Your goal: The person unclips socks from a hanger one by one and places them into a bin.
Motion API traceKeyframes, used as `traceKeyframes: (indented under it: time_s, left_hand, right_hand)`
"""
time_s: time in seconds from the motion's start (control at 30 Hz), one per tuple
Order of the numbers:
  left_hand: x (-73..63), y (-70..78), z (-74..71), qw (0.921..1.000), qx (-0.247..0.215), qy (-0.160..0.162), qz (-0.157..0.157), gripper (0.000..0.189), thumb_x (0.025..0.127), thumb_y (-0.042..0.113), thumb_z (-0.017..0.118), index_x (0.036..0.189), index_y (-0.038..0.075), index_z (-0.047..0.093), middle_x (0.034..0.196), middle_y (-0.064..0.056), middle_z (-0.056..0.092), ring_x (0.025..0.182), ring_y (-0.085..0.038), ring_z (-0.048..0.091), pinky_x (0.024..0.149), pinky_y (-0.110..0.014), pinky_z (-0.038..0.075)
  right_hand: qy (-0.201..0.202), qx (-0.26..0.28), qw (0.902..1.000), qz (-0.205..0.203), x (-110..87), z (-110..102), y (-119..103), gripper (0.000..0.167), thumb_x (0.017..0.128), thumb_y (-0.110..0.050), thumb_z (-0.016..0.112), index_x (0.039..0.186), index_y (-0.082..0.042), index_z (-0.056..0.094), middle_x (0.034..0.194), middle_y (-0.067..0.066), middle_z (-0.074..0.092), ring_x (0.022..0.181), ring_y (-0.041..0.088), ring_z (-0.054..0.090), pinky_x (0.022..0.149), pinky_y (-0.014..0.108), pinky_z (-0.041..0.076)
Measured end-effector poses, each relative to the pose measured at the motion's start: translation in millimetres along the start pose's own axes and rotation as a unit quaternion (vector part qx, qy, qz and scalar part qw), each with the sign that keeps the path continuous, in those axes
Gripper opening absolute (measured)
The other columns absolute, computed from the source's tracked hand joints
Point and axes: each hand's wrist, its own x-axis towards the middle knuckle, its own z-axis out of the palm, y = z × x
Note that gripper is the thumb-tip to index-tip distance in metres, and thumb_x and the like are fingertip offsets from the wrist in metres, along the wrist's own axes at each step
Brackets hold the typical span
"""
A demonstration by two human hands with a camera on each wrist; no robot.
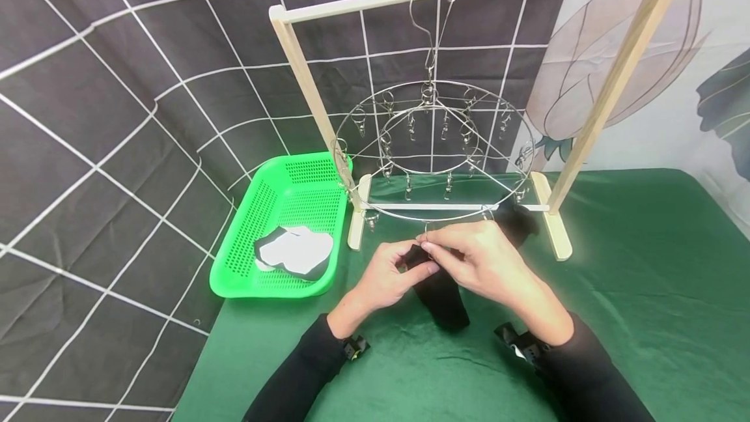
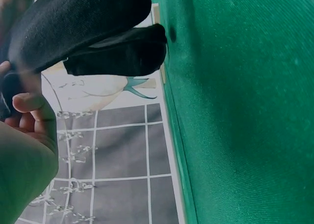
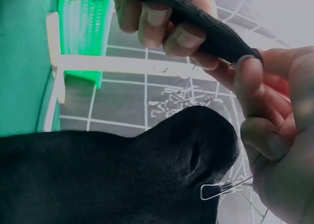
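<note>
My left hand [image 1: 383, 279] holds a black sock [image 1: 442, 298] by its upper edge, thumb in front and fingers behind. The rest of that sock hangs down over the green table. At the front of the wire ring, my right hand [image 1: 489, 256] pinches a metal clip [image 1: 426, 229] right at the sock's edge, its fingertips meeting the left hand's. The fingers cover most of this clip. Close by on the right, a second black sock [image 3: 122, 175] hangs from another clip [image 3: 213, 190] on the round hanger [image 1: 381, 212].
The hanger hangs by its hook from a wooden rack [image 1: 363, 2], with several free clips around both rings. To the left stands a green basket [image 1: 222, 279] with white and grey cloth pieces [image 1: 295, 253]. A grid-patterned curtain [image 1: 146, 226] lies behind.
</note>
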Motion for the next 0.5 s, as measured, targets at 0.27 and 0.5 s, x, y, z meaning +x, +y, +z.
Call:
traceKeyframes:
  time_s: [0.27,0.5]
  left_hand:
    - [-3.0,4.0,1.9,0.9999,0.001,-0.008,-0.012,0.021,0.084,-0.001,0.069,0.104,0.003,0.067,0.082,-0.006,0.067,0.069,-0.005,0.052,0.057,-0.022,0.046]
    - [-17.5,3.0,-6.5,0.9991,0.004,-0.014,-0.039,0.010,0.085,0.002,0.068,0.095,0.005,0.068,0.082,-0.004,0.069,0.069,-0.006,0.059,0.059,-0.025,0.051]
  right_hand:
    - [0.019,-0.014,0.9997,-0.002,-1.0,2,0,0.013,0.083,-0.009,0.070,0.095,-0.013,0.075,0.087,-0.006,0.072,0.077,0.004,0.067,0.062,0.022,0.052]
    - [0.032,-0.026,0.9990,-0.015,-0.2,0,0,0.013,0.082,-0.007,0.071,0.093,-0.012,0.074,0.083,-0.004,0.071,0.067,0.001,0.061,0.054,0.019,0.046]
